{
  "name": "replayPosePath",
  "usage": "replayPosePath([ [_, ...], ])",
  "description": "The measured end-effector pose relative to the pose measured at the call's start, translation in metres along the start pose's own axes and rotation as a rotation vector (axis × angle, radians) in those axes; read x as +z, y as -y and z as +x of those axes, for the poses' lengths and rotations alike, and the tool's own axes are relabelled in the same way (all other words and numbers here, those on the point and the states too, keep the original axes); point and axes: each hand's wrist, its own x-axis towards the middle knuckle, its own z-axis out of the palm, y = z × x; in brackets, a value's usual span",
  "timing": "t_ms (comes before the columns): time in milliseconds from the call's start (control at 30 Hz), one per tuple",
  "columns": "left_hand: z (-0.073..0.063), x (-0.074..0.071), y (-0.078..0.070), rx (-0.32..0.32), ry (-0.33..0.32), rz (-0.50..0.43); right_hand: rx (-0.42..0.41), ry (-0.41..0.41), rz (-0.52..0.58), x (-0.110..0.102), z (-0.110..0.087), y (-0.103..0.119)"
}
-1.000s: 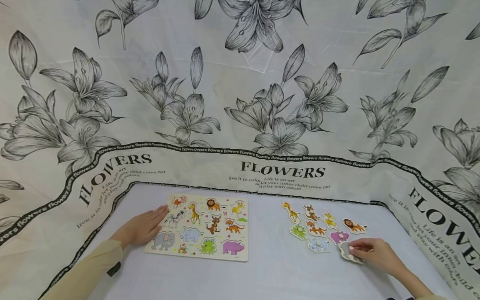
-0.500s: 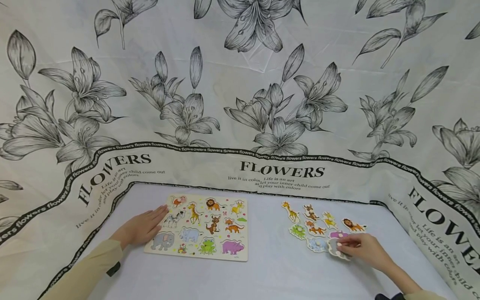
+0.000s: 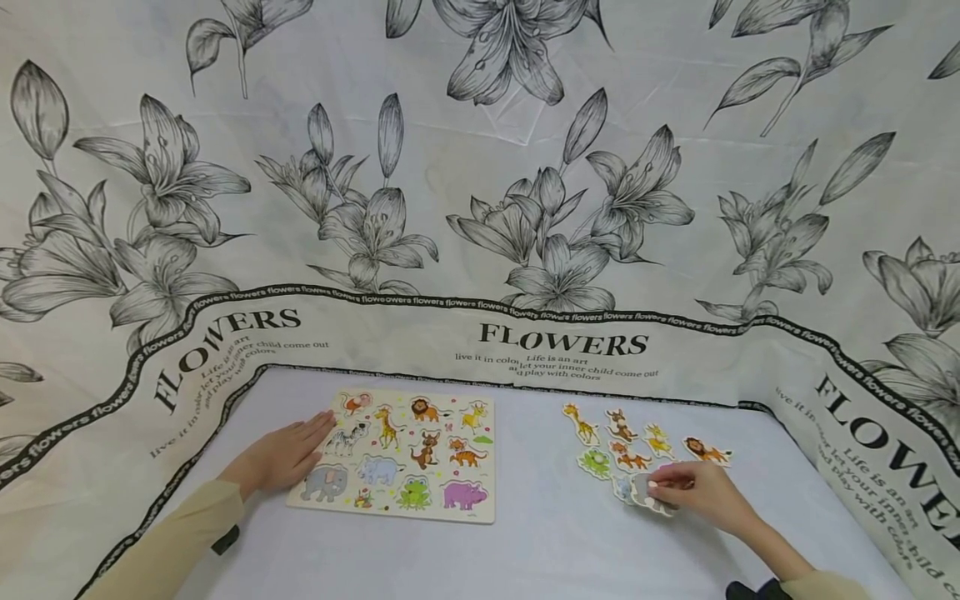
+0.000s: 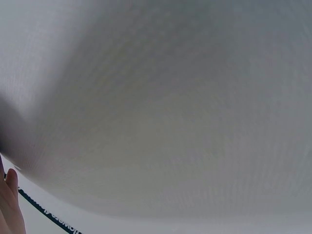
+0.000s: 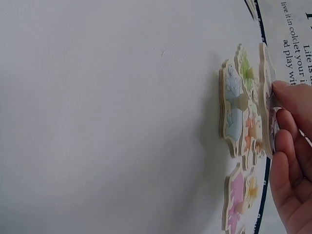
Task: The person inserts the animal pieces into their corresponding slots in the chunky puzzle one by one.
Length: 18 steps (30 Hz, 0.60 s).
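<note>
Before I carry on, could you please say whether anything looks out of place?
The puzzle board and loose pieces show no visible damage; the left wrist view looks odd: a blurred grey surface fills most of it.

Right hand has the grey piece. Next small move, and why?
I'd probably carry the grey piece left toward the grey elephant picture on the board: their colours match, and the right hand holds the piece raised above the table.
</note>
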Motion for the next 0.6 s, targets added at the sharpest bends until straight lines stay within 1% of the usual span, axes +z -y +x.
replayPosePath([
  [167, 0.000, -0.001, -0.001, 0.003, -0.001, 0.014, -0.009, 0.007, 0.010, 0.007, 0.005, 0.008],
  [400, 0.000, 0.000, 0.000, -0.003, 0.005, 0.007, -0.025, 0.012, 0.013, 0.015, 0.012, 0.022],
  [600, -0.001, 0.000, 0.001, 0.003, 0.001, -0.001, -0.041, -0.007, 0.003, 0.023, 0.017, 0.033],
])
